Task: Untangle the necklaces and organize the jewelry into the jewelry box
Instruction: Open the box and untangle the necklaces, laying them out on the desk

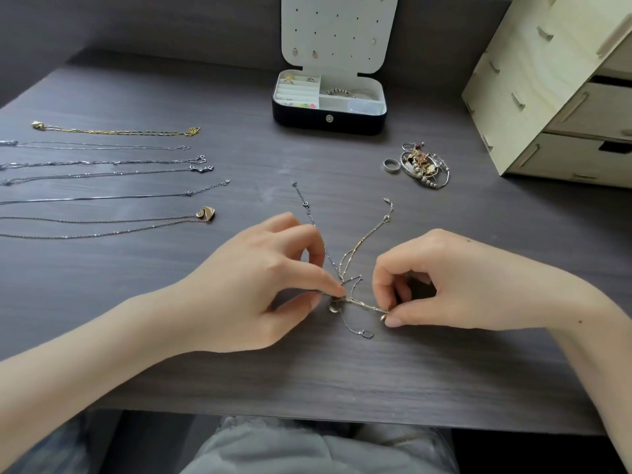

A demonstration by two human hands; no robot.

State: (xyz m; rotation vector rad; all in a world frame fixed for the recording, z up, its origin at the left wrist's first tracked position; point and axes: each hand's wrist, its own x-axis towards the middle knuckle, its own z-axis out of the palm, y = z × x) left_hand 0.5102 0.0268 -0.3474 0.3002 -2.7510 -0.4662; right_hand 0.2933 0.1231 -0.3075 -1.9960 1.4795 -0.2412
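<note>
Two chains (365,304), perhaps, near desk edge (307,414), pinched: left hand (270,285), right hand (451,278)

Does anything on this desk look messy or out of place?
A jumbled heap of jewelry lies loose near the jewelry box, and the chains pinched by the left hand and right hand are knotted, unlike the necklaces laid straight.

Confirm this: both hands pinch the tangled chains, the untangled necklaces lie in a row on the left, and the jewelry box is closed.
Not closed: the head view shows the jewelry box open, its lid standing upright. The rest holds: left hand and right hand pinch the tangled chains, necklaces in a row on the left.
</note>
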